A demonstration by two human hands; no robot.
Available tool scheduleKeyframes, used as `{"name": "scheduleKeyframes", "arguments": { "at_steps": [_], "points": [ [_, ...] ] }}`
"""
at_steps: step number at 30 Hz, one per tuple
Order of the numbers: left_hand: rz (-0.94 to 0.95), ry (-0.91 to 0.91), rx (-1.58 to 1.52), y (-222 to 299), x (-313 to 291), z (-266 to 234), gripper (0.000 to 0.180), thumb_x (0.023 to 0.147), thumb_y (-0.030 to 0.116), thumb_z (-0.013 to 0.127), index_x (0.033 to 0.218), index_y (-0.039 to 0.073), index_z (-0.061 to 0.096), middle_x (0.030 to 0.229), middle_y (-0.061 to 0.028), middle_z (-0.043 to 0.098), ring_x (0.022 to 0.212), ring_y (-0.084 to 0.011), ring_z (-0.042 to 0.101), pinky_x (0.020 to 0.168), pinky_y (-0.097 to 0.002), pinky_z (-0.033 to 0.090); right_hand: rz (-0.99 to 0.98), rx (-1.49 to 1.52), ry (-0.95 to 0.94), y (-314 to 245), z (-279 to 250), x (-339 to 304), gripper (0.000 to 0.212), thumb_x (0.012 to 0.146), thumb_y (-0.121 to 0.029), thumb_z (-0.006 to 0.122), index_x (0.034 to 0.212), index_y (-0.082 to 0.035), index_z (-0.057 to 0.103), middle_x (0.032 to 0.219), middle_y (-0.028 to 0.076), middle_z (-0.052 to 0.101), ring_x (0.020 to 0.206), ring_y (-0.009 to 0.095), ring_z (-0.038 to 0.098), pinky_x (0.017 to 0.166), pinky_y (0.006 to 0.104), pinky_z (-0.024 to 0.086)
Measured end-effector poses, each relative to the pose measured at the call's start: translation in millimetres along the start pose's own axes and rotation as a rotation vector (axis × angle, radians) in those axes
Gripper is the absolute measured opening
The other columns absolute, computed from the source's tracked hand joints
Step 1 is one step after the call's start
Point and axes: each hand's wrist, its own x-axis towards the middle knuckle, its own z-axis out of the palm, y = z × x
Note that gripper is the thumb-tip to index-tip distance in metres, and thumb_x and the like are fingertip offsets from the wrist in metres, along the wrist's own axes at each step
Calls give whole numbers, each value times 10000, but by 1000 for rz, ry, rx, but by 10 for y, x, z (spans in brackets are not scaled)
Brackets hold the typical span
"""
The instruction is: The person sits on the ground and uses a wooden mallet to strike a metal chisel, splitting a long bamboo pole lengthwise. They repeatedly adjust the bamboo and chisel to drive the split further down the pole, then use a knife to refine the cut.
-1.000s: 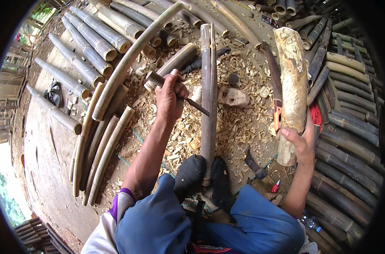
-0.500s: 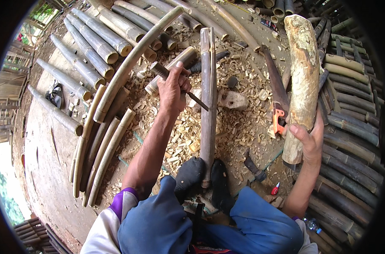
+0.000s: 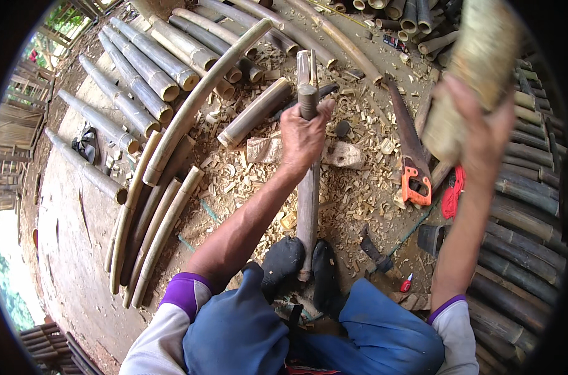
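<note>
My left hand (image 3: 301, 142) is closed around a chisel whose ribbed handle (image 3: 307, 103) points up. Its blade is hidden behind the hand, over a bamboo pole (image 3: 307, 212). The pole runs away from me, slit at its far end, and crosses a pale wooden block (image 3: 265, 150). My feet, in black socks (image 3: 280, 260), flank its near end. On the right, my right hand (image 3: 481, 122) grips the lower part of a thick, rough wooden mallet (image 3: 487, 53). Mallet and hand are smeared by motion, and the mallet's top passes out of the picture.
Wood chips (image 3: 365, 187) cover the ground around the block. A handsaw (image 3: 416, 187) with an orange handle lies to the right, near a red cloth (image 3: 452, 195). Cut bamboo lengths (image 3: 134, 69) lie at the left and back; a bamboo stack (image 3: 524, 219) lines the right side.
My left hand has moved right and turned the chisel upright over the bamboo pole. My right hand has raised the mallet up and to the right, uncovering the red cloth.
</note>
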Motion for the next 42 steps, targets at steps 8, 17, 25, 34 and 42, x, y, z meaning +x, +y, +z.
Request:
{"name": "scheduleKeyframes", "arguments": {
  "at_steps": [8, 17, 25, 34, 42],
  "points": [
    [-60, -94, 78, 87, -64, 40, 324, 990, 305, 771, 907, -8, 759, 695, -53, 690, 635, -116, 605, 608, -356, 510, 70, -581, -559, 181, 326, 114, 1004, 755, -275, 888, 1573, 33, 394, 1512, 293, 539, 1335, 386, 592, 1176, 482, 439],
    [-162, -72, -42, -13, -74, 99, 309, 986, 295, 772, 826, 38, 711, 681, 22, 604, 590, -68, 494, 531, -302, 414, 67, -384, -500, 420, 422, -102, 951, 781, -266, 856, 1552, 56, 401, 1422, 330, 588, 1325, 394, 601, 1174, 450, 441],
    [-416, 102, -941, -908, 256, -954, 269, 975, 255, 667, 767, 104, 585, 531, 76, 396, 441, -63, 341, 423, -261, 299, 288, -215, -473, 420, 245, -422, 1088, 755, -308, 882, 1575, 135, 320, 1564, 314, 461, 1471, 359, 459, 1233, 399, 334],
    [-460, 177, -939, -596, -553, -1082, 358, 994, 359, 635, 820, 47, 619, 566, 51, 353, 539, -117, 371, 536, -307, 327, 480, 107, -265, 403, 66, -848, 1034, 768, -265, 870, 1563, 129, 340, 1472, 215, 541, 1356, 259, 536, 1177, 351, 374],
    [-542, 166, -882, -682, -591, -997, 366, 1007, 363, 651, 817, 51, 614, 577, 55, 370, 541, -101, 363, 530, -296, 319, 463, 164, -335, 409, 72, -975, 1042, 780, -252, 879, 1581, 121, 327, 1538, 217, 492, 1435, 255, 460, 1225, 359, 321]
  ]
}}
